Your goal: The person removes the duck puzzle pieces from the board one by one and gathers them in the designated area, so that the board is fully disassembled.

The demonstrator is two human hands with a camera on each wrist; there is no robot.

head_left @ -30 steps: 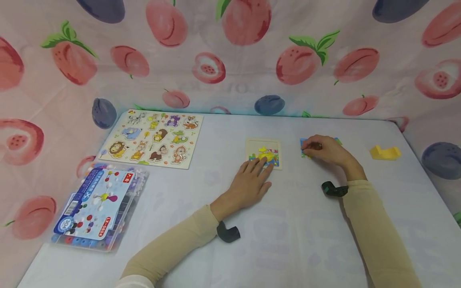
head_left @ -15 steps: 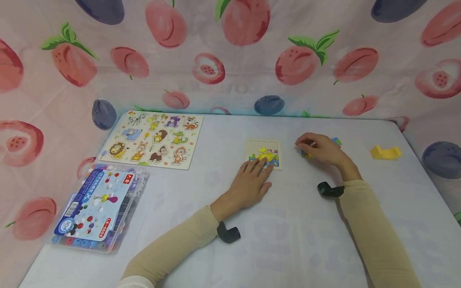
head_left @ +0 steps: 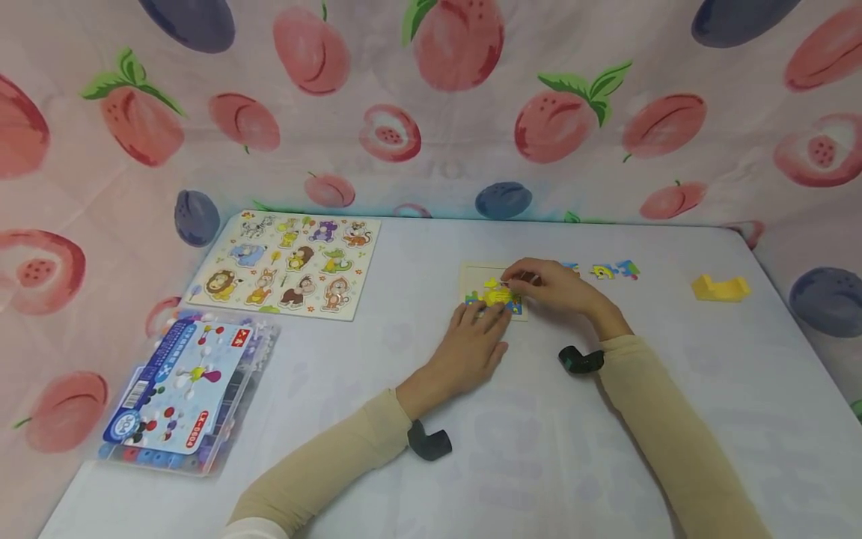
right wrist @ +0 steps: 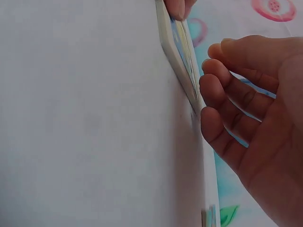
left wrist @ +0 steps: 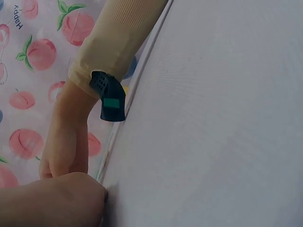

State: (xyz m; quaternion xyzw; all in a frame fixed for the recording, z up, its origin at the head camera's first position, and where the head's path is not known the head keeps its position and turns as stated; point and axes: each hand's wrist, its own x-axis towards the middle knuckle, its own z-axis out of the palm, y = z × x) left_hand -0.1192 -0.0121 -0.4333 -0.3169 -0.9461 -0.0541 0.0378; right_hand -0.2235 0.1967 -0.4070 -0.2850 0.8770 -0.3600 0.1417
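A small square jigsaw puzzle with a pale wooden frame (head_left: 474,266) lies at mid-table, its lower part filled with yellow, blue and green pieces. My left hand (head_left: 468,353) rests with spread fingers on its near edge. Over the puzzle's right side is my right hand (head_left: 562,288), thumb and index finger pinched together. They hold a puzzle piece that the fingers hide. In the right wrist view the fingertips of my right hand (right wrist: 255,99) are close by the puzzle's side edge (right wrist: 180,71). Loose puzzle pieces (head_left: 602,272) lie right of the puzzle.
A yellow block with a notch (head_left: 720,288) stands at the far right. An animal puzzle board (head_left: 283,262) lies at the back left. Nearer me is a clear plastic case (head_left: 182,389) with a molecule-model label. A fruit-print cloth (head_left: 444,112) hangs behind the table.
My right hand has moved left from the loose pieces to the puzzle, carrying a piece and uncovering the others. My left hand has stayed on the puzzle's near edge.
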